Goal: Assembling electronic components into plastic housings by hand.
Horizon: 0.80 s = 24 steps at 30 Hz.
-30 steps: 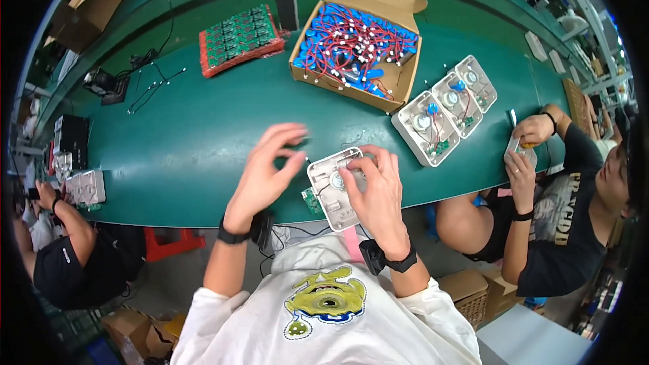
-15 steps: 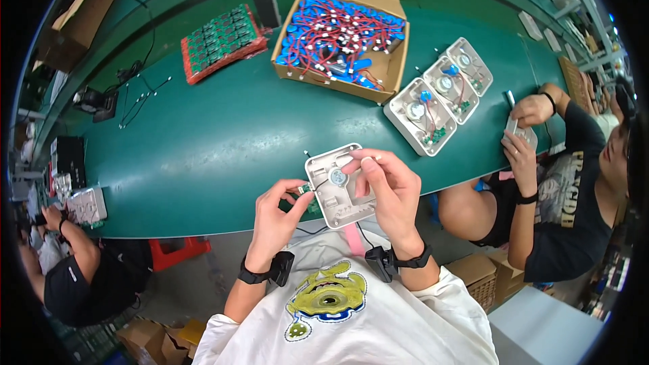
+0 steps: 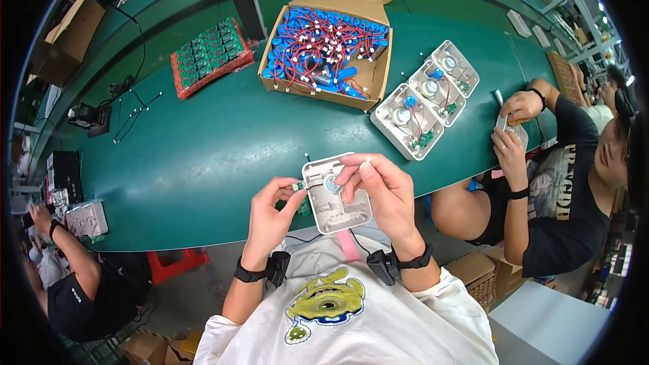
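Observation:
A pale grey plastic housing, with a round metal speaker inside, rests at the bench's near edge in front of me. My left hand is at its left side, thumb and fingers pinching a small green circuit board that is partly hidden behind the fingers. Over the housing's right half is my right hand, its fingers curled and thumb against the index finger. A small whitish bit shows at those fingertips, too small to name. The hand hides part of the housing's inside.
Beyond stands an open carton of blue wired cells. Three housings with parts inside stand right of it; green circuit boards lie on red wrap to its left. Co-workers sit at both sides; the right one's hands hold a pale part.
The whole view has shifted, so the bench items appear further left. My right hand's curled fingers have moved slightly over the housing. My left hand keeps its pinch on the circuit board.

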Each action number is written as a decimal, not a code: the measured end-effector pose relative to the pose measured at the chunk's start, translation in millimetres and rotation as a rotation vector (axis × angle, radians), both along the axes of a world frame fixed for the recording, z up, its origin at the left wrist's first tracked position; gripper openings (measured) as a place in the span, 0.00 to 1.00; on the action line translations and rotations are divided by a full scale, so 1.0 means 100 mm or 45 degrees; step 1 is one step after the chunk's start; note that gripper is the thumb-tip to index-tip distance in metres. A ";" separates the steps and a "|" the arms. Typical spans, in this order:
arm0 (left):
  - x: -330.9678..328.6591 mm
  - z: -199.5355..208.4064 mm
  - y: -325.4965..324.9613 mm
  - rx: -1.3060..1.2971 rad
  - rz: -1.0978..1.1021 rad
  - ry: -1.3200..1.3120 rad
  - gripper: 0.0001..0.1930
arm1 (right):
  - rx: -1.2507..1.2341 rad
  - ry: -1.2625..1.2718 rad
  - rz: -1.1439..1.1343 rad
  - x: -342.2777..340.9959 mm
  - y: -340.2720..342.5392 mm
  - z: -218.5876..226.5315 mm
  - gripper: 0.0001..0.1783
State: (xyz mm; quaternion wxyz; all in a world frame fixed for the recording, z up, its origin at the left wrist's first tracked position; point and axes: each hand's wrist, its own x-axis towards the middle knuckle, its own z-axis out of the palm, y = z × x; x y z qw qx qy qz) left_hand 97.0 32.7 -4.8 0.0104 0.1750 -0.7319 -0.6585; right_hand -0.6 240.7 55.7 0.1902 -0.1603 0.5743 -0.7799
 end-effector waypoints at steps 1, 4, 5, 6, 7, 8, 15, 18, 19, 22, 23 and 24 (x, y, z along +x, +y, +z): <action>0.00 -0.01 0.01 0.033 0.020 0.022 0.11 | -0.013 -0.010 0.021 -0.01 0.00 0.00 0.19; -0.02 -0.03 0.03 0.099 0.066 0.060 0.11 | -0.038 -0.037 0.068 -0.03 0.02 0.00 0.20; -0.03 -0.03 0.04 0.116 0.070 0.075 0.11 | -0.020 -0.018 0.071 -0.03 0.02 0.01 0.19; -0.04 -0.04 0.05 0.133 0.074 0.092 0.11 | -0.002 0.000 0.075 -0.03 0.03 0.01 0.19; -0.03 -0.04 0.05 0.151 0.078 0.108 0.11 | 0.017 0.019 0.078 -0.03 0.03 0.01 0.19; -0.03 -0.05 0.05 0.153 0.083 0.106 0.11 | 0.019 0.017 0.083 -0.02 0.03 0.01 0.19; 0.00 -0.04 0.03 0.151 0.021 0.069 0.12 | 0.067 0.013 0.076 -0.01 0.02 0.00 0.16; -0.01 -0.06 0.05 0.175 0.054 0.098 0.12 | 0.102 0.016 0.082 0.00 0.01 0.06 0.15; -0.01 -0.06 0.06 0.186 0.069 0.115 0.12 | 0.118 0.020 0.084 0.00 0.01 0.08 0.14; 0.00 -0.07 0.07 0.191 0.077 0.109 0.12 | 0.157 0.068 0.066 0.02 -0.01 0.10 0.14; 0.00 -0.07 0.07 0.193 0.080 0.109 0.12 | 0.175 0.096 0.058 0.02 -0.01 0.11 0.14; 0.00 -0.07 0.07 0.196 0.085 0.103 0.12 | 0.178 0.090 0.062 0.02 -0.02 0.13 0.14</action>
